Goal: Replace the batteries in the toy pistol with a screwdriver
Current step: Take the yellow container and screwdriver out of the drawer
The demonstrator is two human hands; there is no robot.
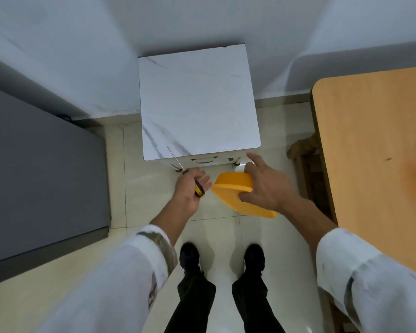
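Note:
My left hand [190, 188] holds a screwdriver [178, 164] with a yellow and black handle; its thin metal shaft points up and left over the front corner of the white marble-topped cabinet [197, 104]. My right hand [262, 186] grips a flat yellow plastic piece [235, 186] by its right side, thumb underneath and index finger stretched toward the cabinet. Both hands hover above the floor just in front of the cabinet. No toy pistol or batteries are in sight.
A grey surface [41, 179] fills the left side. At the right stands an orange wooden table [375, 152] with a wooden stool [303, 150] tucked beside it. The cabinet has a drawer handle [204, 161] on its front. My black shoes [222, 258] stand on beige floor tiles.

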